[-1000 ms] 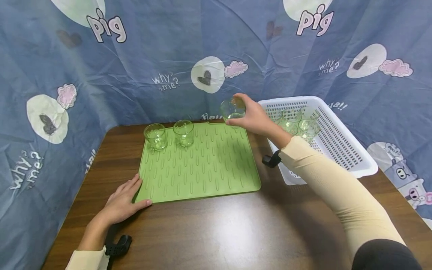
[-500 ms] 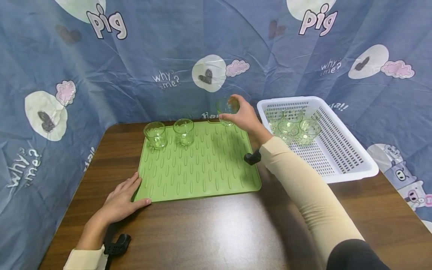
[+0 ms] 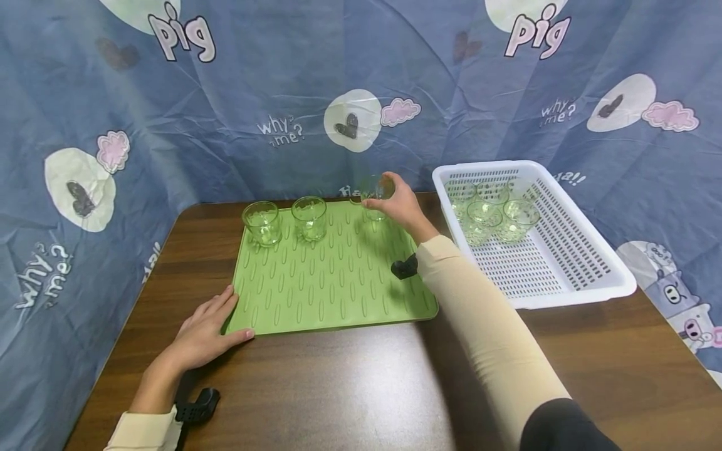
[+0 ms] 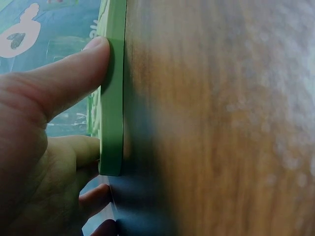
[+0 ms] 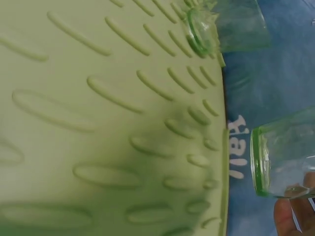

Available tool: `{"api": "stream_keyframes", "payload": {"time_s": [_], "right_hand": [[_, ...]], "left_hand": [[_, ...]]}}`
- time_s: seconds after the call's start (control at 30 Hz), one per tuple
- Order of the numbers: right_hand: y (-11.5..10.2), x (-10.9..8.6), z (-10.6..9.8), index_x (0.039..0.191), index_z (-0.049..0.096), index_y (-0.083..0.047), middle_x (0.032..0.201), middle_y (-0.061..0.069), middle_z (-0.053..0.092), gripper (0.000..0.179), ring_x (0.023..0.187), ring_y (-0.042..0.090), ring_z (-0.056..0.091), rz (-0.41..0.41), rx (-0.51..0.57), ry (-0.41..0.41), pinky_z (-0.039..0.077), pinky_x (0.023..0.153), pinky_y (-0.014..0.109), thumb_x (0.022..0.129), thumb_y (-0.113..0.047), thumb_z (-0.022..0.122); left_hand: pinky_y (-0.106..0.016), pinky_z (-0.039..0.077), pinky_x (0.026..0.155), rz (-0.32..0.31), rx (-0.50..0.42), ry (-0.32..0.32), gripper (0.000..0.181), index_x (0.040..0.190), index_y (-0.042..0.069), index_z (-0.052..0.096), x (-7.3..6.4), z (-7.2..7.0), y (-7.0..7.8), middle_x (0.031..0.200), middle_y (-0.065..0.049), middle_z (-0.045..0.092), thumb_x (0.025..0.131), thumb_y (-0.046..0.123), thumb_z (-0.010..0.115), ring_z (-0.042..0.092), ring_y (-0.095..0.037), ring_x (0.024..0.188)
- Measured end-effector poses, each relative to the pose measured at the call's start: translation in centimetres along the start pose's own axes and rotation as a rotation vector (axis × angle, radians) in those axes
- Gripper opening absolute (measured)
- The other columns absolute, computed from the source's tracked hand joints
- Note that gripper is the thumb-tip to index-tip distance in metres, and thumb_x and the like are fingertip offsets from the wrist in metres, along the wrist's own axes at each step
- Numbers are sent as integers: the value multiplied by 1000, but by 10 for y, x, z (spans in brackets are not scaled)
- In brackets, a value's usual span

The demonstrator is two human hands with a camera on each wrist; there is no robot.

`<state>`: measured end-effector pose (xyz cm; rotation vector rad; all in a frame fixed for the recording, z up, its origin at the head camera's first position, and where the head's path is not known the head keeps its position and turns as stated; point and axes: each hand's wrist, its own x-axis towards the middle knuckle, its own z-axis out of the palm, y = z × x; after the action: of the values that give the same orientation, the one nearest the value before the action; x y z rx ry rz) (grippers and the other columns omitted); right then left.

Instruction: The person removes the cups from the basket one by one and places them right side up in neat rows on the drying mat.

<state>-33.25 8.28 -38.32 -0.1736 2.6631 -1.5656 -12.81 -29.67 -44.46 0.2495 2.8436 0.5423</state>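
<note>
My right hand (image 3: 402, 203) grips a clear green-tinted glass (image 3: 373, 199) between thumb and fingers over the back edge of a green ribbed mat (image 3: 321, 282). In the right wrist view that glass (image 5: 283, 157) stands upright, its base apart from the mat (image 5: 98, 147). Two similar glasses, a left one (image 3: 262, 224) and a right one (image 3: 309, 219), stand on the mat's back left part. My left hand (image 3: 203, 332) rests at the mat's front left corner with relaxed fingers. In the left wrist view its thumb (image 4: 74, 73) lies on the mat's edge (image 4: 113, 113).
A white perforated plastic basket (image 3: 592, 297) stands right of the mat, with several more glasses (image 3: 484, 219) in its back left part. Both sit on a dark wooden table (image 3: 316, 388). A blue printed curtain (image 3: 237, 81) hangs behind the table.
My right hand has carried the glass left, away from the basket, and lowered it toward the mat's back edge. My left hand stays at the mat's corner.
</note>
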Motion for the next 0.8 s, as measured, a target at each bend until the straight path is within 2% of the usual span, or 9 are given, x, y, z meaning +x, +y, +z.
{"api": "stream_keyframes", "payload": {"time_s": [0.3, 0.57, 0.8], "right_hand": [[8, 3, 18, 156, 30, -15, 153, 9, 44, 90, 142, 30, 42, 41, 40, -62, 40, 113, 48, 83, -33, 80], [11, 2, 31, 156, 28, -11, 152, 10, 46, 89, 137, 32, 46, 41, 118, -100, 44, 108, 49, 84, -25, 79], [13, 3, 41, 155, 31, -13, 150, 9, 50, 88, 132, 31, 52, 20, 125, -125, 46, 106, 46, 83, -24, 80]], "left_hand": [[-75, 26, 101, 6, 13, -3, 96, 154, -5, 26, 0, -3, -1, 163, -27, 17, 91, 56, 63, 25, -55, 141], [-75, 27, 101, 8, 15, 5, 95, 154, -6, 27, 0, -4, 0, 163, -27, 19, 90, 55, 64, 25, -54, 141], [-75, 26, 103, 6, 6, 4, 95, 154, -5, 28, -2, -2, 2, 163, -27, 19, 90, 55, 64, 25, -53, 142]]}}
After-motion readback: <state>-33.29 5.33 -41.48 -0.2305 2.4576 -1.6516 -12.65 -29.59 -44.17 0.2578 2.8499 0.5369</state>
